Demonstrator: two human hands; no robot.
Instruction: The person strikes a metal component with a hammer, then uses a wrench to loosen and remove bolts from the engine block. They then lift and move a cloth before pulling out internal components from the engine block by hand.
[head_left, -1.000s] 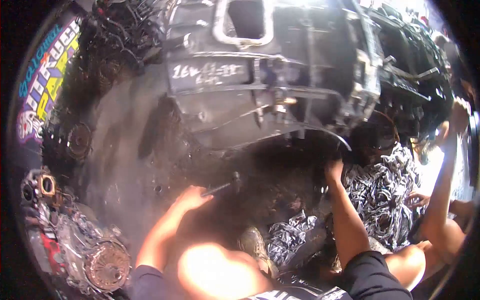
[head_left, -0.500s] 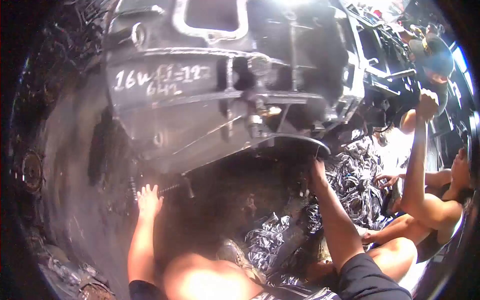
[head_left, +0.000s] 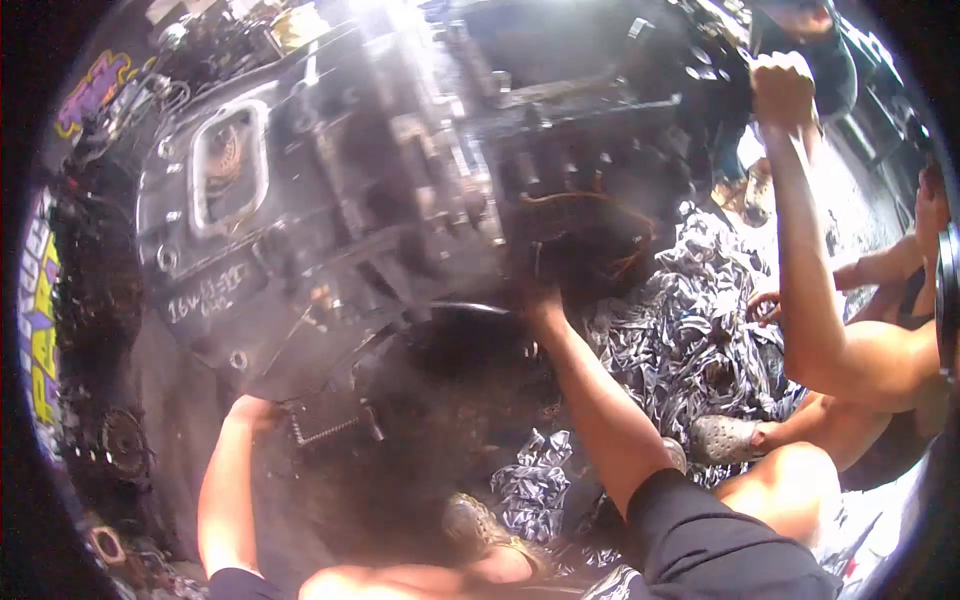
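Note:
A large dark metal machine housing (head_left: 330, 190) with white chalk writing fills the upper middle and looks tilted and blurred. My left hand (head_left: 262, 410) is at its lower left edge, the fingers hidden beneath it. Beside that hand a thin threaded rod (head_left: 325, 432) shows. My right hand (head_left: 540, 300) reaches to the underside of the housing near a curved dark rim (head_left: 465, 306); its fingers are in shadow and I cannot make out what they touch.
At the right sits a person with a raised fist (head_left: 785, 90) and bare arms. Crumpled grey strips (head_left: 690, 330) cover the ground between us. A shoe (head_left: 725, 438) rests beside them. Dark parts (head_left: 125, 440) and a colourful sign (head_left: 42, 320) stand at the left.
My view has turned, with more of the housing and surroundings visible. My left hand has gone from spread fingers below the housing to its lower edge. The housing looks more tilted.

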